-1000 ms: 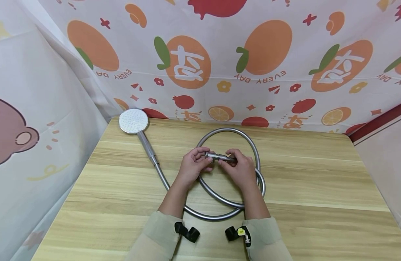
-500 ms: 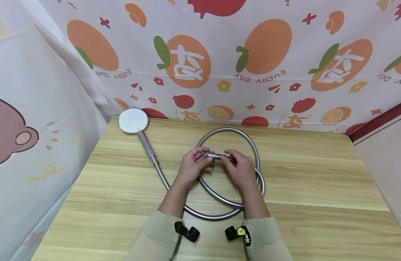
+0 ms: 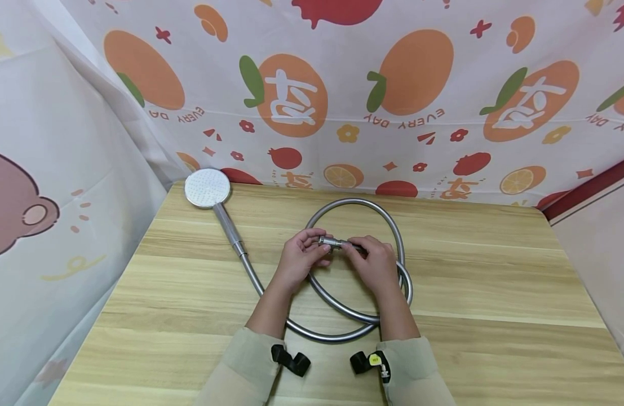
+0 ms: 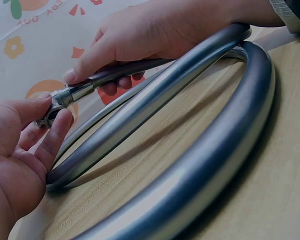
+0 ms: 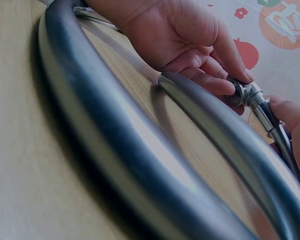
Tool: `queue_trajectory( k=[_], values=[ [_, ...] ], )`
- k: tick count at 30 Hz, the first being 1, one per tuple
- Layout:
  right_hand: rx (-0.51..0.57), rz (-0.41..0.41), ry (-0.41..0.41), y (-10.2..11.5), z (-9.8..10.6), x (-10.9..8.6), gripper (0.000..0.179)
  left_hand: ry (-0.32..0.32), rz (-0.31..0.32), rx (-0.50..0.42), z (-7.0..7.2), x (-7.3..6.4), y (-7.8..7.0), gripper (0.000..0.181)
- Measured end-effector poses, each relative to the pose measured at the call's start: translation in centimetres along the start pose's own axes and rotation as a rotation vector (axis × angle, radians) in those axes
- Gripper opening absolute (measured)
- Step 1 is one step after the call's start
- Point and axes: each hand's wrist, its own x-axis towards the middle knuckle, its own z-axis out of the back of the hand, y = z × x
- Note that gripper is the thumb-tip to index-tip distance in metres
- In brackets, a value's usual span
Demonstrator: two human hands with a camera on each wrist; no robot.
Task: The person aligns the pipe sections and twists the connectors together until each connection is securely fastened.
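In the head view, a small chrome pipe fitting (image 3: pixel 330 241) is joined end to end with the shower hose's end. My left hand (image 3: pixel 297 260) pinches the fitting between thumb and fingers; the left wrist view shows a round opening in the fitting's side (image 4: pixel 52 118). My right hand (image 3: pixel 376 268) grips the hose end, its thumb over the connector nut (image 4: pixel 81 91). The grey metal hose (image 3: pixel 337 339) lies looped under both hands. It runs left to the shower head (image 3: pixel 207 188), which lies spray face up. Palm-side fingers of the right hand are partly hidden.
The wooden table (image 3: pixel 494 293) bears the hose and shower head. A fruit-printed cloth (image 3: pixel 352 84) hangs along its back edge, and another cloth (image 3: pixel 83 141) hangs on the left. Black camera mounts (image 3: pixel 291 361) sit at both sleeve cuffs.
My right thumb has moved up onto the connector, and the right index finger has drawn back slightly. The left hand, the fitting and the shower head stay in place.
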Motion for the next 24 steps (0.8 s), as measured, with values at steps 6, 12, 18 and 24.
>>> queue_trajectory(
  k=[6, 12, 18, 24],
  values=[
    [0.022, -0.014, 0.001, 0.11, 0.03, 0.04, 0.032, 0.000, -0.001, 0.007, 0.01, -0.02, -0.02, 0.040],
    [0.058, -0.048, 0.007, 0.18, 0.13, 0.04, 0.035, 0.001, 0.000, 0.004, 0.05, 0.07, 0.03, 0.039],
    [0.031, -0.007, 0.001, 0.11, 0.13, 0.08, 0.025, 0.000, 0.009, 0.008, 0.03, 0.03, -0.11, 0.039],
    [0.024, 0.008, -0.008, 0.06, 0.05, 0.10, 0.030, -0.002, 0.017, 0.013, -0.03, -0.03, -0.21, 0.041]
  ],
)
